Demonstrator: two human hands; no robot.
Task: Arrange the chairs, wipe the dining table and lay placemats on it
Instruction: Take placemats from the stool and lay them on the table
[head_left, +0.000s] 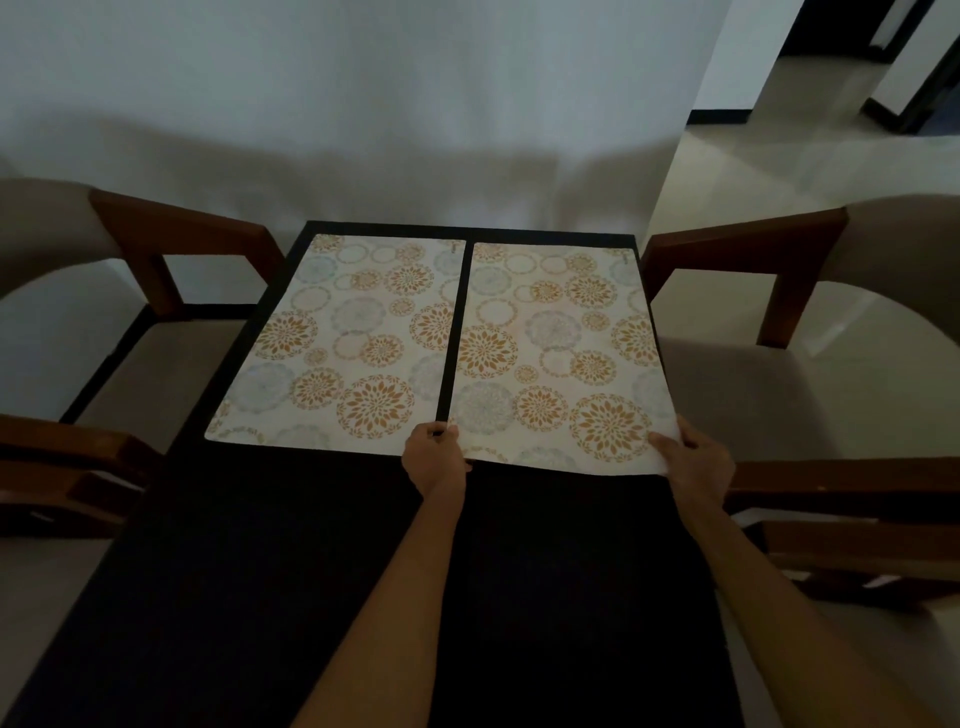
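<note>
Two white placemats with orange and blue flower circles lie side by side on the far half of the black dining table (322, 571). The left placemat (348, 338) lies flat. The right placemat (561, 353) has its near edge slightly lifted. My left hand (435, 457) pinches its near left corner, and my right hand (693, 460) pinches its near right corner. A narrow strip of black table shows between the two mats.
Wooden chairs with beige seats stand along both sides: one at the far left (171, 332), one at the far right (779, 364), and further chair arms at the near left (67, 467) and near right (852, 514). A white wall is behind the table.
</note>
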